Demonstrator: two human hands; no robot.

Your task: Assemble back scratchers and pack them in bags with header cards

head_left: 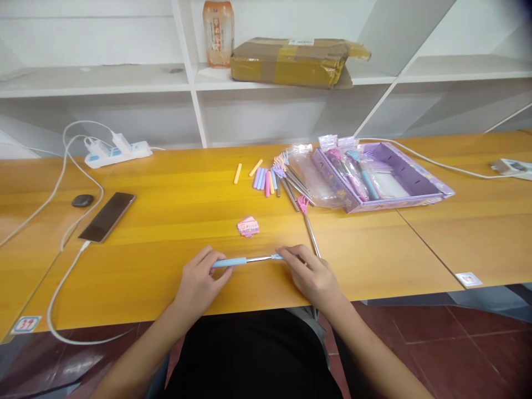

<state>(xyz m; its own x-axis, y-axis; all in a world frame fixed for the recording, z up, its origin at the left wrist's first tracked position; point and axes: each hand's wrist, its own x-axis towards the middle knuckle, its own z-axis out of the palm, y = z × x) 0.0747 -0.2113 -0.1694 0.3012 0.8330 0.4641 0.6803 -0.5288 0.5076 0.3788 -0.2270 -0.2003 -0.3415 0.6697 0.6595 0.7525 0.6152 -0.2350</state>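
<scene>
A blue back scratcher (258,259) lies level between my hands, just above the table's front part. My left hand (200,281) is closed around its blue sleeve handle. My right hand (311,271) pinches its blue claw end, which the fingers mostly hide; the bare metal rod shows between. Beyond my right hand, a pink-clawed back scratcher (310,224) rests on the wood, partly covered by that hand. Farther back are a bunch of clawed metal rods (294,183) and several coloured handle sleeves (266,180). A small stack of printed cards (248,226) sits ahead of my hands.
A purple box (415,200) with bagged back scratchers (366,174) stands back right, beside clear plastic bags (326,191). At left are a phone (107,217) on a white cable, a black object (82,200) and a power strip (120,154). Shelves (95,80) rise behind.
</scene>
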